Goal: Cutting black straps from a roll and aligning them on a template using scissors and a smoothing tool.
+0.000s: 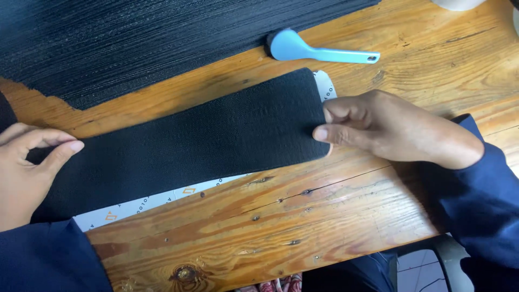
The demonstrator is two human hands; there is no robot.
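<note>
Both hands (pixel 378 130) pinch black fabric strip (pixel 189 146) ends

A single head-worn camera looks steeply down from close above the wooden bench (pixel 335 205), facing away from the wearer, whose sleeves enter from the lower corners, with the bench's near edge at the bottom.

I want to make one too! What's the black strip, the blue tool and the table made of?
Black strip: looks like woven fabric, matte, finely textured. Blue tool: probably plastic, smooth with slight shine. Table: wood, with visible grain, knots and cracks.
</note>
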